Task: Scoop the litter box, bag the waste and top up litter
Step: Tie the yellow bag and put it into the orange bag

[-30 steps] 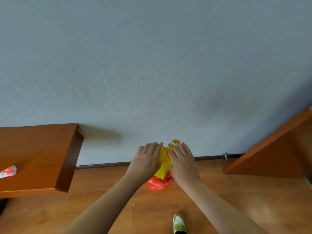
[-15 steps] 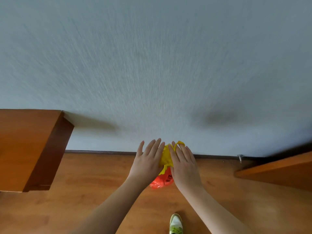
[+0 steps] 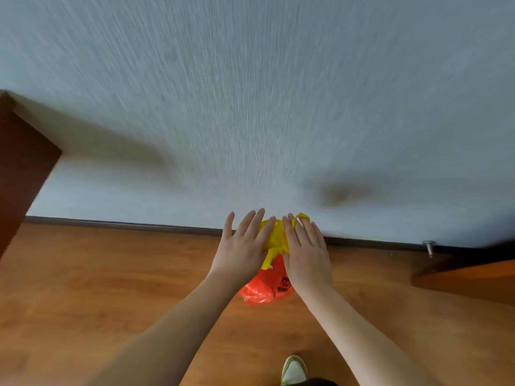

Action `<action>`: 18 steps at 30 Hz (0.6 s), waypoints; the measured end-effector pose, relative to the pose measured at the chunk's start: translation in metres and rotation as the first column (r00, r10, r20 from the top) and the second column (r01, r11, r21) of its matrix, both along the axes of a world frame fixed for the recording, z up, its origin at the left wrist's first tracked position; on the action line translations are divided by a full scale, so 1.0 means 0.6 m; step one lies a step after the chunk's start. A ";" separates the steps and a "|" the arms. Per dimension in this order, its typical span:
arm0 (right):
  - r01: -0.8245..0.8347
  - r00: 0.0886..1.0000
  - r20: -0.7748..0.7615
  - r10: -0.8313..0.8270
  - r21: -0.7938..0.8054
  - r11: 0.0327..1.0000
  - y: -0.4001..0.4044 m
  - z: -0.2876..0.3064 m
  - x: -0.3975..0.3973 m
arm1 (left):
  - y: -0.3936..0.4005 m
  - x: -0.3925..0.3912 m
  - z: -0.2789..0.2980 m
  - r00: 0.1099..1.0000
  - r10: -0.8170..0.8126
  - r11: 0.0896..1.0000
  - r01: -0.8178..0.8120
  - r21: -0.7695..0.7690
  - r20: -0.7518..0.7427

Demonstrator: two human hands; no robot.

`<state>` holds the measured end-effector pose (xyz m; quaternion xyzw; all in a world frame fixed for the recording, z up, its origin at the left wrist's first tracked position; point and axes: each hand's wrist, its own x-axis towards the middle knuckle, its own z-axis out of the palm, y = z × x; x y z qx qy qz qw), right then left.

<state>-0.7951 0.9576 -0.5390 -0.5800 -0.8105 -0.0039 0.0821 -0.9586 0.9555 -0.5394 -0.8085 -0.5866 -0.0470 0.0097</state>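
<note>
Crumpled yellow-and-orange plastic waste bag (image 3: 274,263): lower centre of frame, above the wooden floor (image 3: 111,274), long axis vertical. Left hand (image 3: 242,247) and right hand (image 3: 305,250) flank its yellow neck, equally near, fingers straight, pressing.

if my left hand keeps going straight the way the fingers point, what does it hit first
Probably the pale wall. The left hand has straight fingers aimed forward and up past the yellow bag, and nothing shows between the fingertips and the wall, though the depth is hard to judge.
</note>
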 end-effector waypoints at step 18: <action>-0.096 0.991 0.097 0.097 -0.019 0.995 0.068 -0.480 0.041 | 0.059 0.011 -0.504 0.995 -0.089 0.996 0.088 -0.024 -0.044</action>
